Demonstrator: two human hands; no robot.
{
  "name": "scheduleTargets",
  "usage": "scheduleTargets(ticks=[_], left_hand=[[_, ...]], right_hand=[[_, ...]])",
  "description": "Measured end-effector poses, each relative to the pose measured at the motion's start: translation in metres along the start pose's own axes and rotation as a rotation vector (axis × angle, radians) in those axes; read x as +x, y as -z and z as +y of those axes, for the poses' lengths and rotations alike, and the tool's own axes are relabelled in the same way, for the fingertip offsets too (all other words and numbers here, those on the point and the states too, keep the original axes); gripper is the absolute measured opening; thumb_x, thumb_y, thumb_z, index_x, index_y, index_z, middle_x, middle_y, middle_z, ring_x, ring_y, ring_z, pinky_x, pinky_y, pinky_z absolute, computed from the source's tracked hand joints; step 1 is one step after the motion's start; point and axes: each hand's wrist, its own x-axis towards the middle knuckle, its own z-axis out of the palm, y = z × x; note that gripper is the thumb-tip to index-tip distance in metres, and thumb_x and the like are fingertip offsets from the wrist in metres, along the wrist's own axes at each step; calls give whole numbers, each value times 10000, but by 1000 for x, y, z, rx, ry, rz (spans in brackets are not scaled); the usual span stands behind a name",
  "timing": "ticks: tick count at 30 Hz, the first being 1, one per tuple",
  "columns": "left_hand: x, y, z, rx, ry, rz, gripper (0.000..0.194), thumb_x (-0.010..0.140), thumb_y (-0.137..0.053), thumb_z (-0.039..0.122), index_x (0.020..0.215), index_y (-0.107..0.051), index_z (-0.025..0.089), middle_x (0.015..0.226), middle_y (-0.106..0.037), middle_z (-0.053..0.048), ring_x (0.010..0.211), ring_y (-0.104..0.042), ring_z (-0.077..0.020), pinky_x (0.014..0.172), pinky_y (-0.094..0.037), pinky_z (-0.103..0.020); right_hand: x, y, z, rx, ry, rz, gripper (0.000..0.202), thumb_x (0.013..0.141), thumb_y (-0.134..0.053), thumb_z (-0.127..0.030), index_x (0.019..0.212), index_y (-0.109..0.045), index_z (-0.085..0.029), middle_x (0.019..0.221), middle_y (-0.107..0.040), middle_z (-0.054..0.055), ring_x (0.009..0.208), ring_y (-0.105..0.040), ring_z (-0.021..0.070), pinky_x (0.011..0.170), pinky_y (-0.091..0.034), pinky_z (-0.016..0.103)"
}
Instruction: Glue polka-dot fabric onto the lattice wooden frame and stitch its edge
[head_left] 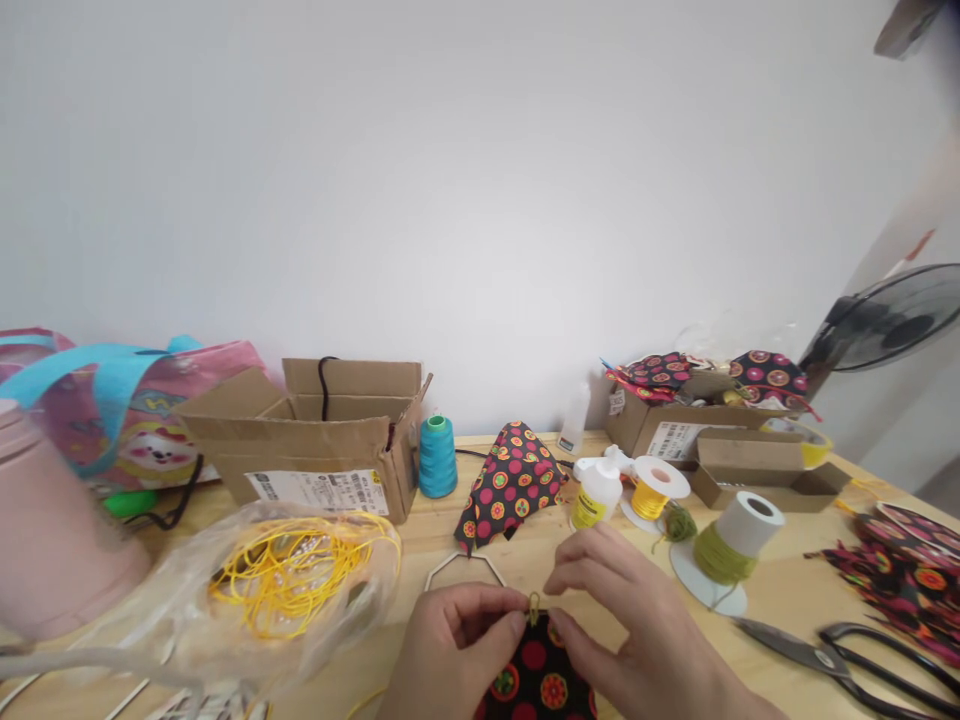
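A piece of black fabric with red dots and flower motifs (534, 670) is between my hands at the lower middle. At its top edge stands a small olive-green cord loop (534, 605). My left hand (469, 635) is closed, its thumb and forefinger pinching the fabric edge beside the loop. On the other side, my right hand (619, 615) has its thumb on the fabric's upper right corner and its forefinger curled close to the loop; its pinch is partly hidden. Just beyond lies a pale octagonal frame (466, 558), partly covered by my left hand.
Behind are a teal thread cone (438, 460), draped patterned cloth (514, 480), glue bottle (598, 495) and cardboard box (322, 445). Yellow cord (296, 570) fills a plastic bag at left, near a pink container (64, 540). Right: green cord spool (724, 550), scissors (832, 662).
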Motion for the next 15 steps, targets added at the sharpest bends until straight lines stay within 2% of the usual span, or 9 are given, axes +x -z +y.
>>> scheduleTargets(ticks=[3,7,10,15], left_hand=[[1,-1,0,-15,-5,-30,91,581,-660,212,640,-716,170,643,-728,-47,637,-648,-198,608,-498,-280],[0,-7,-1,-57,-37,52,77,530,-652,143,572,-708,177,583,-720,-39,575,-647,-183,556,-494,-254],[-1,-10,-2,-66,-60,96,97,512,-635,115,545,-700,179,551,-712,-32,541,-641,-174,528,-490,-242],[0,-10,-4,-39,-52,69,105,517,-625,116,553,-699,181,549,-711,-29,540,-637,-176,511,-489,-243]], right_hand=[[0,-1,0,115,-159,-62,303,615,-533,-36,868,-553,-202,807,-597,15,776,-551,156,698,-462,282],[1,-4,0,199,-300,-126,290,621,-543,-82,882,-577,-204,787,-609,7,733,-575,147,690,-479,286],[7,-3,-1,238,-331,-202,213,636,-536,-95,814,-599,-194,709,-613,-3,653,-584,130,614,-483,247],[18,2,0,267,-334,-327,185,616,-549,-92,766,-598,-189,648,-600,-16,599,-574,120,542,-461,209]])
